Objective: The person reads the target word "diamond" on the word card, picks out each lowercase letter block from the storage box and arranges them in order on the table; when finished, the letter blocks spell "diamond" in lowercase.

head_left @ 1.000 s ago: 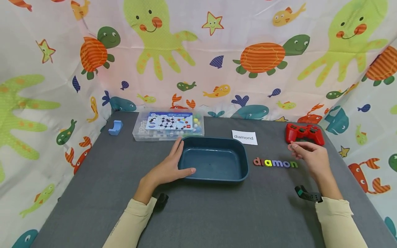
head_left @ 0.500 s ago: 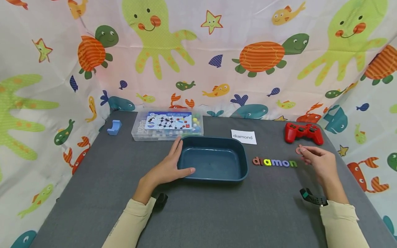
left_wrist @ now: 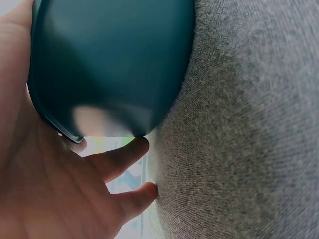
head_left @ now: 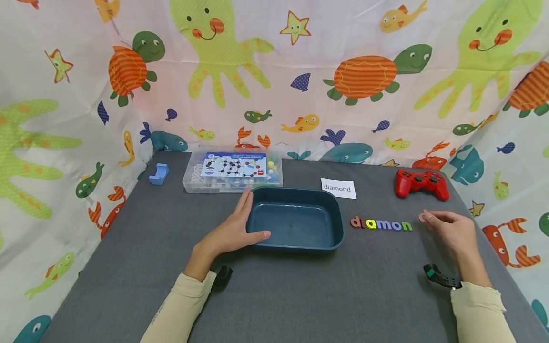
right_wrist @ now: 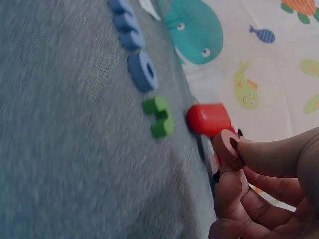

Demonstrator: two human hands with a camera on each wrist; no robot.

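My left hand [head_left: 233, 233] lies along the left end of a dark blue plastic tray [head_left: 296, 244]. Its thumb reaches over the rim, while the other fingers extend along the outer wall; in the left wrist view two fingertips come down close to the cloth. My right hand [head_left: 456, 233] pinches a small salmon-pink letter piece [right_wrist: 228, 148] between thumb and fingers, just above the cloth and right of the green n [head_left: 406, 226]. Which letter it is cannot be made out. The row of coloured letters [head_left: 383, 225] reads "diamon". Behind it lies a white card [head_left: 339, 188] printed "diamond".
A red game controller [head_left: 422, 184] lies beyond my right hand. At the back stands a clear plastic case [head_left: 233, 170] of small coloured parts, with a light-blue stand [head_left: 159, 174] to its left. A patterned curtain [head_left: 274, 76] borders the grey table [head_left: 300, 295].
My right hand has moved right and towards me with the pink letter, away from the controller and past the end of the row. The left hand and the tray stay put.
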